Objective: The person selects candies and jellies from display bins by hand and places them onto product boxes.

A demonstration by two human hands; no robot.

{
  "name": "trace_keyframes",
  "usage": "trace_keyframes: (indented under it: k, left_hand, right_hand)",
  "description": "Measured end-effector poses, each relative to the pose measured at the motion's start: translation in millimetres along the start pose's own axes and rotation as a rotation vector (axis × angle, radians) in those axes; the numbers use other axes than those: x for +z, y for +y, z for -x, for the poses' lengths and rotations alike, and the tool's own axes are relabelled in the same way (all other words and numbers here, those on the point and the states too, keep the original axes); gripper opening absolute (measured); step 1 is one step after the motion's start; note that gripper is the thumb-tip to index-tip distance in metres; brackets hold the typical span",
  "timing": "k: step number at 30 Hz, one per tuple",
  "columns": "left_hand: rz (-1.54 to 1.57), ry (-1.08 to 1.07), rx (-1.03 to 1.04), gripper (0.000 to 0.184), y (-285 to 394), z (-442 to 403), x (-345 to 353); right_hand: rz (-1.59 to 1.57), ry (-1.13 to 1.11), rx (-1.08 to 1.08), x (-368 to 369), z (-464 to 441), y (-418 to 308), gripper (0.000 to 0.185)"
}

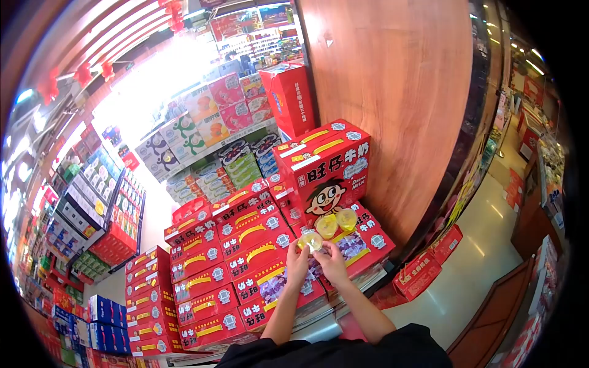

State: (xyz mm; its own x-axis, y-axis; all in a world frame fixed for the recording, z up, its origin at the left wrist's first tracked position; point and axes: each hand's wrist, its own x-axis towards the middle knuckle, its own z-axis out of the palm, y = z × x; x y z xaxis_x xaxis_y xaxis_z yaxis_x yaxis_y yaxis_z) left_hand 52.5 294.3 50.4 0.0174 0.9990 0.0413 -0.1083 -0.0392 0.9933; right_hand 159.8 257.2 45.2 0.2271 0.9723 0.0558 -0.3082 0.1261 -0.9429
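Observation:
Between my two hands is a round, clear yellowish cup (310,241), held up over the stacked red milk boxes (257,236). My left hand (298,259) has its fingers closed on the cup's left side. The fingers of my right hand (332,260) pinch its lower right edge. Two similar yellow cups (326,227) rest side by side just beyond, in front of an upright red milk carton (325,172) with a cartoon face. Purple-patterned packs (351,246) lie on the box tops near my hands.
A wooden panel (392,92) rises behind the carton. Stacked goods (202,116) stand at the back. More red boxes (150,300) are piled at the left, and red packages (417,276) lie low at the right beside the floor aisle (478,239).

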Motion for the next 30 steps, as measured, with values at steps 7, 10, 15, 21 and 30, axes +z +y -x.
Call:
trace_keyframes:
  k: [7, 10, 15, 21, 30]
  left_hand:
    - [0.072, -0.029, 0.145, 0.036, 19, 70, -7]
    - [0.127, -0.085, 0.221, 0.033, 12, 110, 0]
    - [0.01, -0.172, 0.3, 0.025, 25, 173, 22]
    - [-0.236, -0.36, 0.564, 0.024, 8, 236, 42]
    - [-0.013, -0.811, 0.481, 0.023, -10, 334, 129]
  right_hand:
    - [-0.119, -0.066, 0.077, -13, 59, -24, 0.021]
    - [-0.155, 0.019, 0.083, -26, 97, -29, 0.019]
    - [-0.267, 0.121, 0.015, -56, 164, -35, 0.019]
    - [-0.284, 0.217, -0.092, -93, 242, -31, 0.01]
    - [-0.185, 0.622, -0.194, -175, 369, -62, 0.025]
